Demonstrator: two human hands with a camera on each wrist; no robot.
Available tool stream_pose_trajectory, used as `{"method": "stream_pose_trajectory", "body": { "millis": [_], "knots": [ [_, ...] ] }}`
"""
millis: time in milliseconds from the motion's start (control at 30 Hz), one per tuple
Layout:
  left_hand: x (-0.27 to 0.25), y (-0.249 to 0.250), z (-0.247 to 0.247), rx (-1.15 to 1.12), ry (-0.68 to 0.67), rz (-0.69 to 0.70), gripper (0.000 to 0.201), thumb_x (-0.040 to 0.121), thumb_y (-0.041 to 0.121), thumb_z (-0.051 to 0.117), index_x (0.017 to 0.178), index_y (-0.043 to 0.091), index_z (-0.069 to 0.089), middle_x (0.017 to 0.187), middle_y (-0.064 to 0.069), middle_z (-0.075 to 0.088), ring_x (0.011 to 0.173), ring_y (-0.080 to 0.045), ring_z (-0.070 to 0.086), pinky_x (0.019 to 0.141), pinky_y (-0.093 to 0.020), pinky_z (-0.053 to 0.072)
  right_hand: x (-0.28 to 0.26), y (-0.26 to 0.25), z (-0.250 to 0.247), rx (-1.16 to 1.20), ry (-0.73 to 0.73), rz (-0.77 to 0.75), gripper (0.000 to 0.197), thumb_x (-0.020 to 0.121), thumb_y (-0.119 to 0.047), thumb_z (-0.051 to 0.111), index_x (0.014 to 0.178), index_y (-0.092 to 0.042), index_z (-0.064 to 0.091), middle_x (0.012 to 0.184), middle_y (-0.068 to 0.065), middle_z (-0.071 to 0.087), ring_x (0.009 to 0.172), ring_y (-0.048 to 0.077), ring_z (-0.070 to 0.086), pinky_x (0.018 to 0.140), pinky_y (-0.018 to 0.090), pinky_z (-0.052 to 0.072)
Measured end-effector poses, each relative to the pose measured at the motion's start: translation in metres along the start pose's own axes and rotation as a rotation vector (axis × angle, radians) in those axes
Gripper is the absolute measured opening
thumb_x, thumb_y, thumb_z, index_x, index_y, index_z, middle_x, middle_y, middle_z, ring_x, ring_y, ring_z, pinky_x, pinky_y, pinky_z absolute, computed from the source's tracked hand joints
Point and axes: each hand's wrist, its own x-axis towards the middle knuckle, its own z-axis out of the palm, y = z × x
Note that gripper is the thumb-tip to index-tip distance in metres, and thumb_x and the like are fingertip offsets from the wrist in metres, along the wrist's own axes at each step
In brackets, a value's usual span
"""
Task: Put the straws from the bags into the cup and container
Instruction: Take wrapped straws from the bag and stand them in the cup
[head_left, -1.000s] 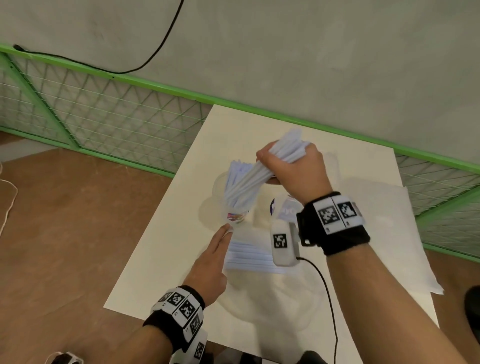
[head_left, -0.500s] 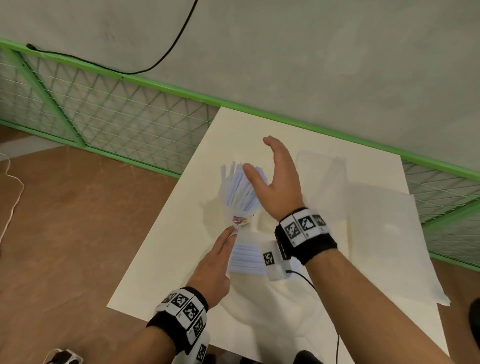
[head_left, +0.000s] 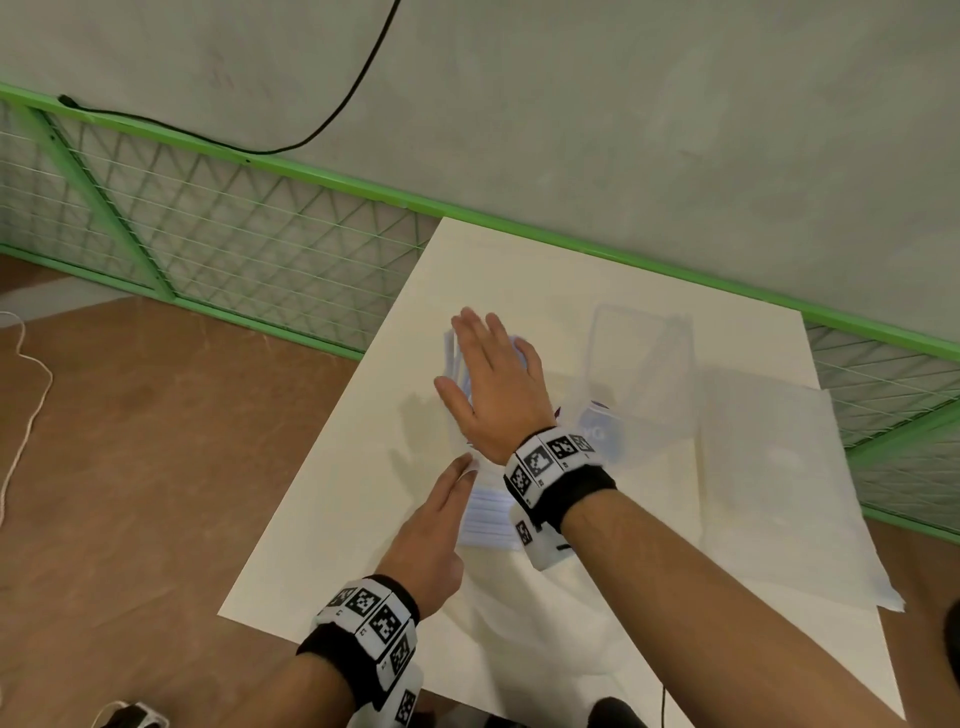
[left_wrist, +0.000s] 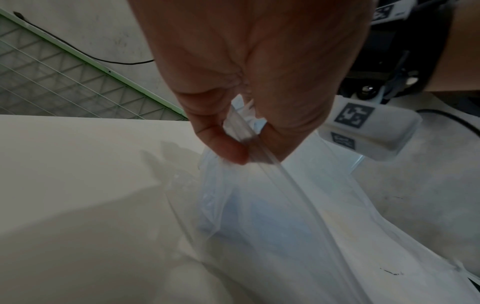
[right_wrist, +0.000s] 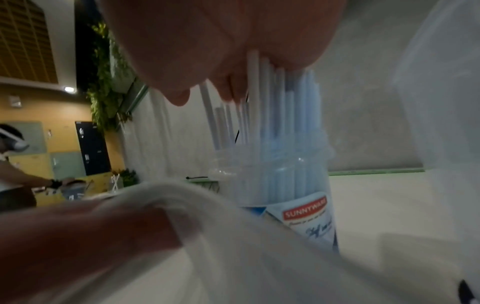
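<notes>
The cup (right_wrist: 283, 185), a clear plastic one with a printed label, stands upright on the white surface (head_left: 571, 270) and serves as the landmark here. A bundle of pale straws (right_wrist: 272, 107) stands in it, tops well above its rim. The right hand (head_left: 498, 384) lies flat over those tops with fingers straight and spread, palm touching them, gripping nothing; this looks like a press to seat the straws evenly so they stop fanning out. Just nearer the person than the cup, the left hand (left_wrist: 249, 86) pinches the zip edge of a clear bag (left_wrist: 272, 205) between thumb and fingers, probably keeping its mouth lifted for the next grab. More straws (head_left: 488, 514) lie in that bag. Beyond the cup to the right stands a clear container (head_left: 641, 358), seemingly without straws yet.
</notes>
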Motion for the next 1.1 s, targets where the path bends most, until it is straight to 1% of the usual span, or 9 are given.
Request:
{"method": "stream_pose_trajectory", "body": {
  "millis": [100,233,333,433,533,667,800,933,1100],
  "knots": [
    [0.000,-0.002,-0.001,0.006,0.001,0.004,0.097,0.074,-0.014,0.045,0.155,0.027,0.011,0.157,0.030,-0.010,0.105,-0.013,0.058,0.073,-0.009,0.040,0.008,-0.001,0.004,-0.106,-0.066,0.001,0.056,0.102,-0.050,0.031,0.149,-0.020,0.034,0.157,-0.005,0.031,0.148,0.019,0.016,0.115,0.044,0.009],
    [-0.001,-0.002,-0.002,0.017,-0.005,0.001,0.097,0.076,-0.013,0.045,0.155,0.030,0.009,0.156,0.032,-0.012,0.106,-0.014,0.059,0.071,-0.009,0.038,0.003,-0.005,-0.012,0.006,0.081,-0.016,0.045,0.100,-0.046,0.037,0.137,-0.023,0.048,0.149,-0.005,0.043,0.142,0.019,0.030,0.108,0.043,0.018],
    [0.001,0.001,-0.002,0.034,-0.009,-0.015,0.096,0.078,-0.012,0.045,0.155,0.031,0.006,0.154,0.032,-0.012,0.102,-0.014,0.059,0.069,-0.012,0.039,-0.024,-0.012,-0.028,0.153,0.218,-0.137,0.029,0.094,-0.027,0.049,0.119,-0.018,0.061,0.122,-0.002,0.064,0.109,0.019,0.058,0.091,0.038,0.039],
    [0.002,0.003,-0.003,0.043,-0.011,0.013,0.098,0.077,-0.011,0.046,0.154,0.032,0.004,0.159,0.023,-0.006,0.097,-0.012,0.056,0.070,-0.014,0.039,-0.075,-0.013,-0.026,0.214,0.242,-0.212,0.015,0.082,-0.012,0.051,0.091,-0.013,0.064,0.084,0.000,0.065,0.071,0.020,0.058,0.063,0.030,0.045],
    [0.002,-0.001,0.001,0.020,-0.020,0.091,0.101,0.073,-0.016,0.045,0.155,0.030,0.006,0.158,0.027,-0.009,0.132,-0.004,0.041,0.089,-0.007,0.037,-0.129,-0.003,-0.004,0.169,-0.014,-0.080,0.018,0.079,-0.020,0.041,0.084,-0.017,0.058,0.079,-0.001,0.059,0.068,0.022,0.057,0.054,0.032,0.044],
    [0.005,0.003,0.009,0.009,-0.041,0.136,0.104,0.071,-0.020,0.044,0.156,0.028,0.007,0.159,0.025,-0.008,0.145,-0.001,0.019,0.105,-0.010,0.032,-0.164,0.028,0.042,-0.012,-0.415,0.133,0.045,0.082,-0.008,0.048,0.126,-0.013,0.056,0.124,0.007,0.057,0.104,0.032,0.057,0.080,0.042,0.051],
    [0.005,0.010,0.013,0.001,-0.056,0.165,0.104,0.071,-0.020,0.044,0.156,0.027,0.007,0.157,0.028,-0.009,0.145,0.003,0.014,0.105,-0.009,0.031,-0.167,0.042,0.071,-0.138,-0.435,0.202,0.063,0.068,-0.007,0.069,0.130,-0.012,0.057,0.128,0.006,0.058,0.106,0.032,0.062,0.082,0.040,0.053],
    [0.002,0.011,0.012,0.005,-0.055,0.145,0.104,0.071,-0.018,0.045,0.154,0.031,0.007,0.152,0.035,-0.012,0.136,0.003,0.027,0.095,-0.015,0.043,-0.167,0.041,0.081,-0.230,-0.482,0.196,0.055,0.092,-0.009,0.044,0.147,-0.011,0.034,0.147,0.009,0.040,0.128,0.034,0.043,0.102,0.045,0.038],
    [0.002,0.007,0.008,0.021,-0.035,0.106,0.104,0.070,-0.017,0.046,0.155,0.030,0.009,0.158,0.028,-0.008,0.131,-0.009,0.043,0.094,-0.026,0.049,-0.167,0.042,0.087,-0.296,-0.508,0.197,0.044,0.097,-0.010,0.037,0.141,-0.011,0.040,0.143,0.009,0.043,0.127,0.034,0.043,0.104,0.045,0.035]
  ]
}}
